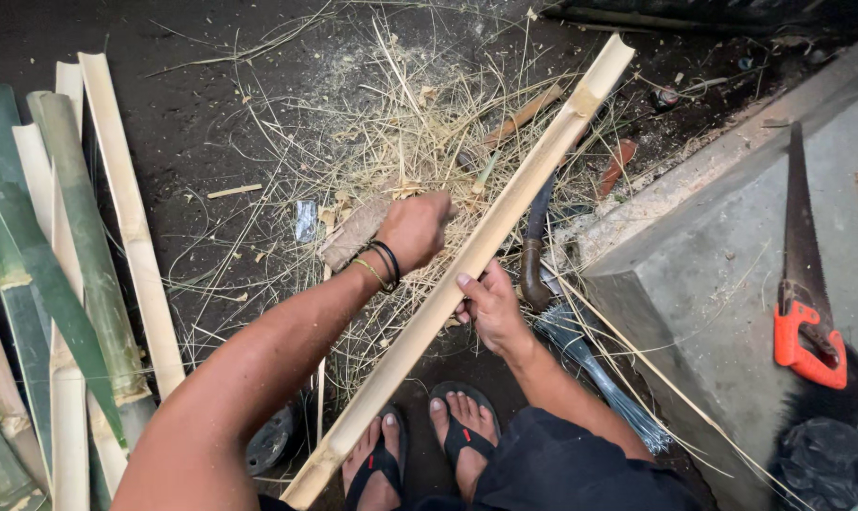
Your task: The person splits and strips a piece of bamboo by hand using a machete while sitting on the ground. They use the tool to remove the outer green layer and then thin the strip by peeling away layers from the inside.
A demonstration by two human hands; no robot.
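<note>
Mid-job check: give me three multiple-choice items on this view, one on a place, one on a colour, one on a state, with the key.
1. Where does the handsaw lie?
A. on the grey concrete slab
B. among the straw
C. on the stacked bamboo

2. What colour is the saw's handle?
A. blue
B. orange
C. white

3. How is the long split bamboo strip held?
A. lying loose, untouched
B. by the right hand from below, the left hand beside it gripping a wooden piece
C. pinned under both feet

Key: 1 A, it rests flat on the slab; 2 B, the grip is bright orange; 3 B, the right hand's fingers wrap the strip.
</note>
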